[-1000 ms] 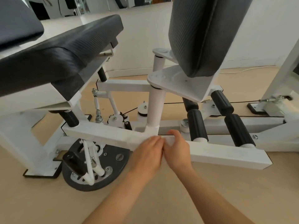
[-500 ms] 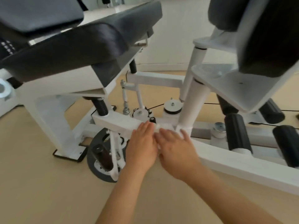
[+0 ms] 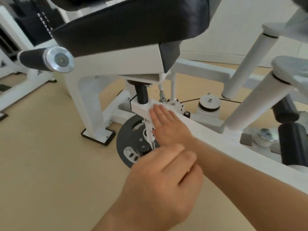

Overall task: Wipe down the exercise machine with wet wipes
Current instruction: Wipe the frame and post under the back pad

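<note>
As viewed from the head, looking forward and down: note the right hand, spread flat with straight fingers held together, pressing on the top face of the white beam of the exercise machine, close to the beam's far end. Nearer the camera, find the left hand, knuckles up and fingers curled, lifted off the beam and near the right wrist. Grasp on anything inside it: cannot tell. Wet wipe not separable from the white paint, probably under the right palm, judging from the pressing pose alone.

Key relation: long axis of the beam running from upper left, beneath the black spring, down to the right edge of the view, roughly in line with the right forearm. Judge any coming stroke to follow that line, with little beam ahead of the fingertips and a long stretch behind the wrist. Right hand nearer the work and in contact with it.

Below the beam, see a white linkage bracket before a dark round plate. Above, a black seat pad and, to its left, a padded roller with a metal cap. To the right, a slanting white tube, a pulley and black foam rollers.

No raised surface. Machine standing on a pale beige floor, with a white wall behind.
</note>
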The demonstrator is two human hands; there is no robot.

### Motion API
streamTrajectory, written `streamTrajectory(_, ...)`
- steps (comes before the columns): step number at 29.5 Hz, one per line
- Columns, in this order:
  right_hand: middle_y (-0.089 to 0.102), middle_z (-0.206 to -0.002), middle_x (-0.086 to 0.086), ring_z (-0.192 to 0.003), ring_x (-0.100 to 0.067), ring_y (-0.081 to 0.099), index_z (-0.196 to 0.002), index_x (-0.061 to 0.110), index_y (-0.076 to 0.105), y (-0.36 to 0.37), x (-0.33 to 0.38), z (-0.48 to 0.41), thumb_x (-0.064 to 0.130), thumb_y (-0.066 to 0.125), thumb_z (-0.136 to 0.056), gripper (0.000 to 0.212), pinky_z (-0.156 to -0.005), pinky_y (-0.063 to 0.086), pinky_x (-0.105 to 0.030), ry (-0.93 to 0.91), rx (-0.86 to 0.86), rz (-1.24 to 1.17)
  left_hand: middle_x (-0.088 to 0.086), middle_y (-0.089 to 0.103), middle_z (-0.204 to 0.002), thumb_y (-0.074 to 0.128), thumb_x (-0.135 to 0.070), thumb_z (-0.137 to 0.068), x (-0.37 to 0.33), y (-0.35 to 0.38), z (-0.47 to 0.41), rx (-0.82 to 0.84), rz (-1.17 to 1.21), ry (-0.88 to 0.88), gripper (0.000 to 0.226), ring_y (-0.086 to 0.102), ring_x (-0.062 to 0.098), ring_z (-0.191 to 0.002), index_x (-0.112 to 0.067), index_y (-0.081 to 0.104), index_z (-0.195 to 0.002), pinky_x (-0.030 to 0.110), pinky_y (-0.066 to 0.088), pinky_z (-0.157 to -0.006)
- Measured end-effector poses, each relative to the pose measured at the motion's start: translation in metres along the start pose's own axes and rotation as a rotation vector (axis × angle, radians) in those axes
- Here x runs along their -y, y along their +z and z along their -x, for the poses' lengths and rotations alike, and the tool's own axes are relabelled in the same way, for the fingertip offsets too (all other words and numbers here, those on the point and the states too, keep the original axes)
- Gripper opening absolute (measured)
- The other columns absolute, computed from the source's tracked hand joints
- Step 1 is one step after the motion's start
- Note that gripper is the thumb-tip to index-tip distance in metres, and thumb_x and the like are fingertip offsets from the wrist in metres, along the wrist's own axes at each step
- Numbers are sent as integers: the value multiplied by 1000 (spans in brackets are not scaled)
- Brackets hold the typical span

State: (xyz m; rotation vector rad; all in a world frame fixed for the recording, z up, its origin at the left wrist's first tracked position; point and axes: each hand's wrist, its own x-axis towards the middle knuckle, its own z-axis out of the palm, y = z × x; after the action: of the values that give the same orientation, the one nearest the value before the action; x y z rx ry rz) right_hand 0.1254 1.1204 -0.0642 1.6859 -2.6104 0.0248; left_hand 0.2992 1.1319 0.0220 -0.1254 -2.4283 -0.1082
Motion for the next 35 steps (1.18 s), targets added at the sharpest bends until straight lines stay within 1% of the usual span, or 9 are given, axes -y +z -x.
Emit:
streamTrajectory(5, 5, -163, -11, -150, -26, 6, -154, 6, 13, 5, -3, -4, 25, 38, -101, 62, -120, 8, -41, -206, -131, 31, -3, 65, -87, 43, 2, -82, 62, -12, -5, -288, 257, -345, 33, 58, 13, -81, -14, 72, -81, 24, 46, -75)
streamTrajectory(8, 37, -153, -15, -141, -29, 37, -146, 3, 38, 14, -5, 31, 32, 44, -97, 58, -112, 32, -42, -104, -250, 15, -12, 65, -106, 48, -6, -83, 117, 38, -11, 1, 233, -581, 34, 57, 4, -103, -23, 73, -98, 34, 49, -90)
streamTrajectory(11, 44, -147, -20, -135, -32, 45, -144, -2, 41, 10, -2, 26, 34, 33, -95, 61, -107, 44, -43, 26, -269, -7, -6, 51, -139, 49, -10, -94, 143, 70, -7, 241, 98, -432, 38, 42, 10, -129, -23, 63, -126, 32, 39, -107)
streamTrajectory(17, -2, -162, -20, -150, -33, 2, -153, 1, -7, -11, 17, -47, 24, 28, -102, 66, -123, 8, -41, 218, -82, -29, 1, 39, -152, 55, -2, -88, 153, 80, -37, 437, -55, -238, 61, 34, 16, -139, -14, 41, -145, 35, 38, -110)
streamTrajectory(19, 0, -162, -20, -150, -32, 4, -153, 2, -5, -11, 11, -31, 21, 32, -101, 67, -123, 9, -41, 223, -76, -10, 5, 40, -151, 67, 0, -78, 149, 77, -39, 536, -162, -129, 74, 38, 20, -138, -12, 39, -146, 42, 44, -106)
streamTrajectory(24, 37, -150, -26, -137, -38, 41, -146, -5, 34, 18, -25, 64, 20, 25, -96, 57, -112, 33, -48, 365, -179, 27, -7, -18, -160, 36, -19, -102, 118, 96, -37, 735, -178, 103, 72, -11, 12, -148, -33, -15, -151, 30, -6, -117)
streamTrajectory(27, 55, -135, -25, -123, -38, 56, -135, -7, 50, 34, -40, 97, 28, 31, -95, 57, -102, 45, -49, 450, -238, 87, -5, -8, -161, 39, -25, -103, 133, 102, -35, 674, -153, 91, 63, -5, 15, -149, -33, 2, -154, 34, -1, -120)
streamTrajectory(30, 54, -134, -27, -125, -41, 53, -136, -7, 47, 27, -29, 64, 32, 44, -95, 57, -104, 43, -49, 457, -274, 57, 1, 40, -151, 63, -21, -92, 140, 107, -40, 533, -91, 116, 56, 40, 21, -138, -24, 44, -144, 38, 21, -112)
streamTrajectory(35, 35, -151, -25, -141, -38, 34, -149, -5, 25, 22, -13, 30, 28, 14, -95, 64, -116, 29, -46, 425, -240, 56, -11, 52, -141, 66, -24, -88, 128, 102, -63, 553, 53, -122, 51, 50, 11, -128, -27, 54, -137, 26, 34, -110)
